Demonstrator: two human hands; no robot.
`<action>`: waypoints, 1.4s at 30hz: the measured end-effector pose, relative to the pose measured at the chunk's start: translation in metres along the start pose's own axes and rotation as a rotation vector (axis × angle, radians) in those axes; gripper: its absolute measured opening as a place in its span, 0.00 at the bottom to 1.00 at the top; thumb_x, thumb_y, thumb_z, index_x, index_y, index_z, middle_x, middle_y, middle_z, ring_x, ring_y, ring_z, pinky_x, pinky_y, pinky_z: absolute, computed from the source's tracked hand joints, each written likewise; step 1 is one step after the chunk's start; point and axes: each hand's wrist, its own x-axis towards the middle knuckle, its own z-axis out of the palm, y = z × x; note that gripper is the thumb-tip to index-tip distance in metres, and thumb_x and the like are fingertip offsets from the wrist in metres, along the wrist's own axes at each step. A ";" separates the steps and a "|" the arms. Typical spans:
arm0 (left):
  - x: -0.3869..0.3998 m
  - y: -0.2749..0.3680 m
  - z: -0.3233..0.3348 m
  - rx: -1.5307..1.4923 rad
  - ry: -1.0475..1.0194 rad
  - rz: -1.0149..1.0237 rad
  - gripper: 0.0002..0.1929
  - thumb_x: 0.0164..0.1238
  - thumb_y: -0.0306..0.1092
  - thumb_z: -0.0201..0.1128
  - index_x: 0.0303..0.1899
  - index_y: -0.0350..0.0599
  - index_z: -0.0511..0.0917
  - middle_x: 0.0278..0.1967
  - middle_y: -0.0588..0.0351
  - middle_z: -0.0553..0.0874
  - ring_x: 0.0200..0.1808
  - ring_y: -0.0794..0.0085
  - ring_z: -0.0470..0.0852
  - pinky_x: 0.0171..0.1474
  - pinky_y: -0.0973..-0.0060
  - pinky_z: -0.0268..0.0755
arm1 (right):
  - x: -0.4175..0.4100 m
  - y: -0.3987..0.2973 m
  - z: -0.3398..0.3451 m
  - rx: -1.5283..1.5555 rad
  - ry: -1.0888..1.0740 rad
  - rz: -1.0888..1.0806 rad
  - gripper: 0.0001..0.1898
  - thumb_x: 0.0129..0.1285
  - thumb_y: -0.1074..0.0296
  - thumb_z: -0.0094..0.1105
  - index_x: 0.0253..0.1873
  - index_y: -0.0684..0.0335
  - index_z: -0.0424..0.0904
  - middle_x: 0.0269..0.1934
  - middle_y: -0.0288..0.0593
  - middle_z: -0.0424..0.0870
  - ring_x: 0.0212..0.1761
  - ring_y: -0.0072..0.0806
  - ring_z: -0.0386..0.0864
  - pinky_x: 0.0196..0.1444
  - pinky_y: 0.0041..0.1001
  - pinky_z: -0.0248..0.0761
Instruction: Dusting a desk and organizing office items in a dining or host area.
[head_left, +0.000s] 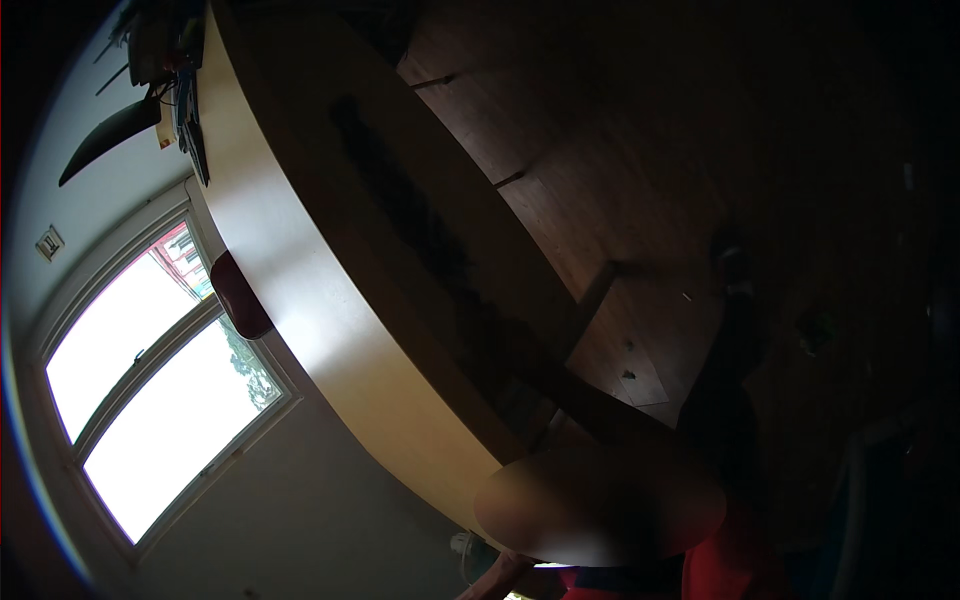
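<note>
Neither of my hands can be made out in this dark, steeply tilted view. Before me runs a long table with a pale wooden top (296, 247), its near side in deep shadow. At the bottom, a person in red clothing (724, 559) is by the table's end, partly hidden by a blurred oval. A bare forearm (495, 579) shows beside that oval at the table's edge; whose it is cannot be told for certain. A dark red, rounded chair back (241, 296) stands against the table's far side.
Books or folders (189, 112) and dark objects are at the table's upper end. A window (165, 375) and a wall switch or socket (50, 244) are at left. Small bits (628, 375) lie on the wood-look floor (540, 157). A white object (460, 544) is near the table's lower end.
</note>
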 end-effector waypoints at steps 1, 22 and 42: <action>-0.001 0.001 0.001 0.002 -0.002 0.017 0.22 0.62 0.41 0.51 0.57 0.47 0.66 0.61 0.38 0.65 0.58 0.37 0.67 0.59 0.41 0.59 | 0.000 0.001 -0.001 -0.031 0.023 -0.002 0.20 0.73 0.63 0.38 0.61 0.70 0.67 0.41 0.56 0.79 0.38 0.42 0.80 0.47 0.36 0.73; 0.165 -0.042 -0.008 -0.234 0.088 -0.315 0.24 0.68 0.43 0.44 0.61 0.40 0.65 0.65 0.26 0.59 0.66 0.33 0.58 0.65 0.39 0.50 | -0.056 -0.012 -0.038 0.954 -0.358 0.158 0.22 0.72 0.66 0.41 0.67 0.68 0.62 0.55 0.53 0.74 0.50 0.42 0.77 0.54 0.38 0.69; 0.433 -0.132 -0.040 -0.172 0.146 -0.538 0.36 0.65 0.50 0.53 0.70 0.40 0.56 0.71 0.37 0.52 0.73 0.47 0.50 0.71 0.50 0.44 | 0.181 -0.056 -0.241 0.332 -0.510 0.462 0.23 0.72 0.55 0.37 0.66 0.60 0.62 0.62 0.47 0.68 0.63 0.37 0.68 0.65 0.37 0.60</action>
